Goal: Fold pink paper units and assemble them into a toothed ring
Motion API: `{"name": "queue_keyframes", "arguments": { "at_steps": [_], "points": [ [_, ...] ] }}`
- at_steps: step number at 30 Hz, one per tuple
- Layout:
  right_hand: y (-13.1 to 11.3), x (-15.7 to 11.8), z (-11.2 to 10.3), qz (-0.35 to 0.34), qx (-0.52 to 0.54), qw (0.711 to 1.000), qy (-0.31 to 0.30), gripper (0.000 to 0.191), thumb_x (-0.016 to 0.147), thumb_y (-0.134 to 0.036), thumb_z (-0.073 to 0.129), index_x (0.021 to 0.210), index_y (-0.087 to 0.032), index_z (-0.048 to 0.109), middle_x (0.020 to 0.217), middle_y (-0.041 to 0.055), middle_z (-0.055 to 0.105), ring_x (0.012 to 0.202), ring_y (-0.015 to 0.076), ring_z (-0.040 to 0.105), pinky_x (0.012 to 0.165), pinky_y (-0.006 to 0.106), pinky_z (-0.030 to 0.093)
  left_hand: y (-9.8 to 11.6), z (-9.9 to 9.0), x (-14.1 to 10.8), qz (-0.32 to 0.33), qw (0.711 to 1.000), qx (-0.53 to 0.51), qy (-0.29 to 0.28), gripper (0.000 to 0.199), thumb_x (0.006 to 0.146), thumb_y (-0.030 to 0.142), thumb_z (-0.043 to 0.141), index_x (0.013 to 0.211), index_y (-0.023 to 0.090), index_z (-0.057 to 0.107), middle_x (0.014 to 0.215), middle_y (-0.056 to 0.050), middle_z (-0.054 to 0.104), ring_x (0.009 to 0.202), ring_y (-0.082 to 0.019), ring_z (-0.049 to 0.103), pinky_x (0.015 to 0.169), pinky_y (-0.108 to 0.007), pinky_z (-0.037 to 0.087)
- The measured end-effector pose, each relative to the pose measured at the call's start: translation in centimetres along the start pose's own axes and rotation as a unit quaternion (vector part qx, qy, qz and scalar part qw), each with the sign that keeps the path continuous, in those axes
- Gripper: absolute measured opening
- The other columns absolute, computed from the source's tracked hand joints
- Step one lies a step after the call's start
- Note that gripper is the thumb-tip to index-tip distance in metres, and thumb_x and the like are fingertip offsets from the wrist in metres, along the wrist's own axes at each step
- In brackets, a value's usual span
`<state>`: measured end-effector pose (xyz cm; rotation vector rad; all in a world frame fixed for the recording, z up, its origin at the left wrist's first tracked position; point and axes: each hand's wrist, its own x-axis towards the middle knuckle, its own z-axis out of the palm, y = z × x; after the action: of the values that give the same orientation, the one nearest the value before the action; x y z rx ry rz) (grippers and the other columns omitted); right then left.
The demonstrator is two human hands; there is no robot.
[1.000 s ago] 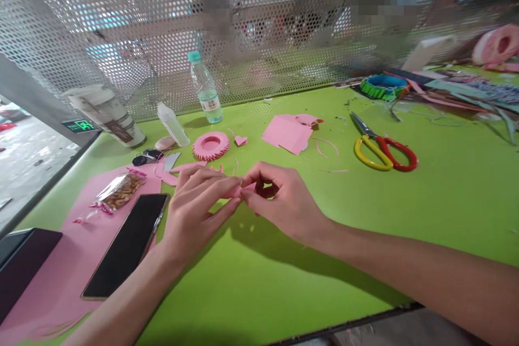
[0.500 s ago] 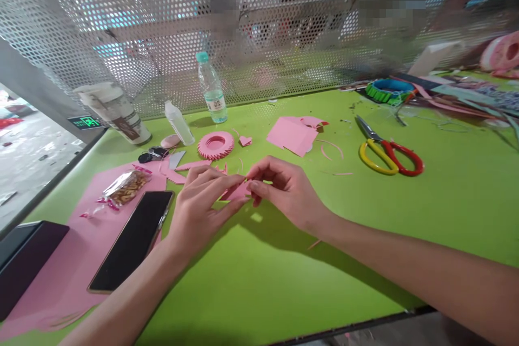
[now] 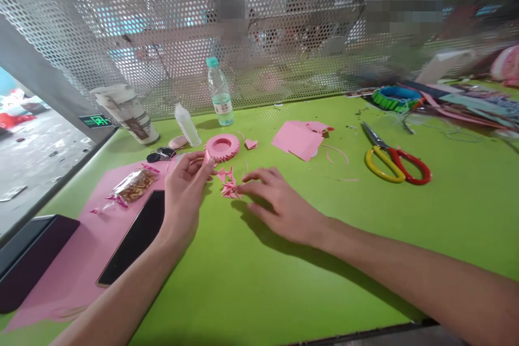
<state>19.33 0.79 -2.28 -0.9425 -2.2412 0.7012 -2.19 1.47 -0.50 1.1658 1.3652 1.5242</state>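
1. Two hands are working at the middle of the frame: my left hand (image 3: pixel 183 189) is held up, its fingers curled closed and pinching a pink paper scrap (image 3: pixel 207 157), while my right hand (image 3: pixel 281 206) is reaching out with open fingers, their tips just beside a folded pink paper piece (image 3: pixel 230 188).
2. That folded piece is sitting on the green tabletop (image 3: pixel 324 265), centre of the frame. I am judging it very light and crisp but fragile; its spiky points look easily crushed, so the thicker folded middle seems the best place to pinch.
3. A pleated pink paper ring (image 3: pixel 222 147) and a small pink heart (image 3: pixel 251 144) are lying just above it.
4. Red-and-yellow scissors (image 3: pixel 396 161) are resting at right, and a black smartphone (image 3: pixel 133 243) is lying on a pink sheet (image 3: pixel 68 281) at lower left.
5. A water bottle (image 3: pixel 220 92) is standing at upper middle, its label too small for me to read. I cannot make out the characters on the green lit sign (image 3: pixel 95 121) at left either.
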Motion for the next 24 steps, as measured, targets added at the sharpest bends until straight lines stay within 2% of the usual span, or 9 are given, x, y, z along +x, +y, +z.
{"name": "queue_keyframes", "arguments": {
  "at_steps": [2, 4, 8, 12, 14, 17, 19, 21, 24],
  "points": [
    [-0.2, -0.2, 0.3, -0.061, -0.084, 0.993, -0.061, 0.032, 0.106, -0.025, 0.062, 0.137, -0.021, 0.068, 0.157, 0.015, 0.058, 0.153, 0.0382, 0.041, 0.124, 0.067, 0.034, -0.3, 0.1, 0.0, -0.019, 0.998, -0.053, -0.008, 0.036, 0.085, 0.042, 0.089, 0.109, 0.022, 0.072, 0.101, -0.002, 0.078, 0.081, -0.013, 0.069, 0.073, -0.022, 0.053],
    [-0.3, -0.4, 0.5, -0.086, -0.128, 0.984, -0.093, 0.035, 0.108, -0.028, 0.059, 0.141, -0.02, 0.065, 0.162, 0.0159, 0.053, 0.159, 0.0411, 0.033, 0.126, 0.071, 0.028, -0.4, 0.1, -0.1, -0.02, 0.997, -0.067, -0.018, 0.036, 0.084, 0.042, 0.089, 0.108, 0.021, 0.071, 0.099, -0.002, 0.077, 0.081, -0.012, 0.068, 0.074, -0.022, 0.052],
    [-0.1, -0.4, 0.8, -0.081, -0.147, 0.983, -0.08, 0.034, 0.109, -0.024, 0.055, 0.14, -0.016, 0.066, 0.151, 0.0184, 0.062, 0.151, 0.0397, 0.044, 0.124, 0.067, 0.034, -0.5, 0.0, -0.3, -0.014, 0.998, -0.046, -0.042, 0.035, 0.087, 0.038, 0.087, 0.111, 0.021, 0.069, 0.094, -0.001, 0.074, 0.081, -0.013, 0.067, 0.072, -0.023, 0.051],
    [0.7, 0.0, 1.0, -0.079, -0.126, 0.988, -0.047, 0.036, 0.104, -0.004, 0.05, 0.132, -0.016, 0.07, 0.135, 0.0166, 0.071, 0.13, 0.0325, 0.062, 0.113, 0.055, 0.047, -0.2, 0.2, -0.6, -0.017, 0.997, -0.038, -0.071, 0.032, 0.085, 0.031, 0.087, 0.106, 0.021, 0.064, 0.084, 0.002, 0.069, 0.074, -0.012, 0.063, 0.068, -0.023, 0.049],
    [0.9, 0.1, 0.7, -0.065, -0.081, 0.995, -0.012, 0.033, 0.101, -0.003, 0.054, 0.125, -0.017, 0.073, 0.126, 0.0149, 0.073, 0.118, 0.0297, 0.068, 0.105, 0.049, 0.052, -0.1, 0.4, -0.7, -0.027, 0.994, -0.037, -0.094, 0.031, 0.087, 0.031, 0.083, 0.108, 0.022, 0.062, 0.084, 0.002, 0.069, 0.073, -0.013, 0.063, 0.069, -0.025, 0.05],
    [0.6, 0.4, 0.1, -0.035, 0.027, 0.998, 0.053, 0.014, 0.103, -0.014, 0.065, 0.109, -0.018, 0.076, 0.112, 0.011, 0.075, 0.1, 0.0251, 0.072, 0.09, 0.039, 0.057, 0.1, 0.7, -1.0, -0.044, 0.99, -0.031, -0.134, 0.032, 0.091, 0.029, 0.076, 0.117, 0.024, 0.06, 0.082, 0.003, 0.066, 0.068, -0.012, 0.058, 0.066, -0.025, 0.047],
    [0.3, 0.4, -0.1, -0.008, 0.097, 0.992, 0.086, 0.008, 0.103, -0.02, 0.068, 0.104, -0.02, 0.076, 0.104, 0.0077, 0.077, 0.092, 0.0224, 0.073, 0.085, 0.036, 0.058, 0.1, 0.7, -1.2, -0.041, 0.985, -0.004, -0.164, 0.036, 0.092, 0.027, 0.074, 0.125, 0.026, 0.059, 0.077, 0.006, 0.06, 0.063, -0.011, 0.051, 0.061, -0.023, 0.043],
    [0.1, 0.3, -0.2, 0.03, 0.169, 0.979, 0.11, 0.012, 0.102, -0.024, 0.071, 0.113, -0.023, 0.076, 0.098, 0.0045, 0.078, 0.087, 0.0204, 0.074, 0.083, 0.035, 0.06, 0.1, 0.6, -1.2, -0.022, 0.982, 0.039, -0.186, 0.038, 0.091, 0.026, 0.076, 0.126, 0.027, 0.061, 0.081, 0.005, 0.059, 0.064, -0.011, 0.05, 0.057, -0.022, 0.039],
    [-0.3, 0.2, -0.1, 0.075, 0.263, 0.952, 0.137, 0.029, 0.098, -0.031, 0.078, 0.125, -0.025, 0.072, 0.098, 0.0023, 0.08, 0.088, 0.0195, 0.076, 0.084, 0.034, 0.062, 0.1, 0.4, -1.3, 0.024, 0.975, 0.094, -0.199, 0.031, 0.089, 0.029, 0.08, 0.118, 0.025, 0.069, 0.103, -0.003, 0.068, 0.072, -0.013, 0.057, 0.057, -0.023, 0.039]
  ]
}}
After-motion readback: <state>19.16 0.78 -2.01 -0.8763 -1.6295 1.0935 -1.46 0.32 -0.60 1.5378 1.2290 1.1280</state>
